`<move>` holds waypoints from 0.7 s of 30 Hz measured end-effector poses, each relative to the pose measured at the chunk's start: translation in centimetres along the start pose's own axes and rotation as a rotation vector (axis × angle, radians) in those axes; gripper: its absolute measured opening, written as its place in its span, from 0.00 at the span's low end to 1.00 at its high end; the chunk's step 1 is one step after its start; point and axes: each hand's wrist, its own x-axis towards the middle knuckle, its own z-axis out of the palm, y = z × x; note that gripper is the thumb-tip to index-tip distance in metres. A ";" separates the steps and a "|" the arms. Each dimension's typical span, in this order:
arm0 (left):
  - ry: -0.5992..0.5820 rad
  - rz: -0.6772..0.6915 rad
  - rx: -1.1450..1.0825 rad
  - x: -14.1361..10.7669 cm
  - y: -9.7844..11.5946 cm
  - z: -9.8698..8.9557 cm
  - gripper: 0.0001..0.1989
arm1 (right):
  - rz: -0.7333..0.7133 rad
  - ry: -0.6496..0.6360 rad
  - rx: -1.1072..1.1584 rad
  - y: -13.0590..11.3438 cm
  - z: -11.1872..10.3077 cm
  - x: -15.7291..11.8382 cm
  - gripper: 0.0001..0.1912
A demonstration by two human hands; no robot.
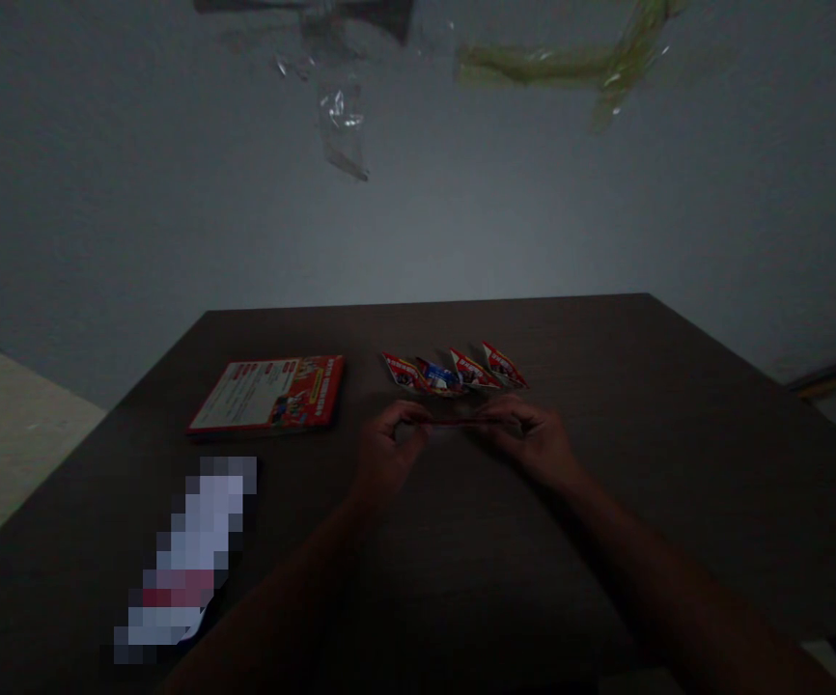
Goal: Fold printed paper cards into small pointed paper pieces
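My left hand (395, 446) and my right hand (530, 439) meet over the middle of the table, thumbs nearer to me. Between them they pinch a thin reddish card (454, 422), one end in each hand. It lies level and shows almost only its edge, so its print is hidden. Just beyond the hands, several small printed pieces stand tilted in a row: a red one (404, 373) at the left, a blue one (441, 376) beside it, then more red ones (473, 370). They look like folded cards.
A stack of red and white printed sheets (265, 394) lies at the left. Nearer to me is a flat object with a blurred-out face (193, 541). The dark table (679, 415) ends at a wall (534, 212) with tape scraps (548, 64) on it.
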 end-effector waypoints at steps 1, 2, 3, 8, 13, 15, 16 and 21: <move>-0.014 0.042 -0.001 0.0 0.0 0.0 0.05 | -0.017 -0.006 -0.009 -0.1 0.0 0.0 0.06; -0.032 0.086 -0.003 0.0 0.0 0.0 0.06 | -0.034 -0.010 -0.012 -0.1 0.0 0.0 0.06; -0.049 0.125 -0.001 -0.1 0.0 0.0 0.06 | -0.049 -0.015 -0.010 -0.1 0.0 0.0 0.06; -0.142 0.199 0.053 -0.4 0.7 0.2 0.07 | -0.085 -0.054 0.033 0.3 -0.1 0.1 0.08; -0.196 0.207 0.088 -0.4 0.8 0.1 0.08 | -0.075 -0.095 0.042 0.2 0.0 0.1 0.09; -0.219 0.194 0.104 -0.4 0.6 0.1 0.09 | -0.066 -0.124 0.028 0.1 0.2 0.1 0.09; -0.226 0.187 0.113 -0.4 0.5 0.1 0.09 | -0.065 -0.137 0.020 0.0 0.3 0.1 0.09; -0.278 0.157 0.161 -0.4 0.3 0.4 0.08 | -0.084 -0.183 -0.033 0.2 0.4 0.1 0.12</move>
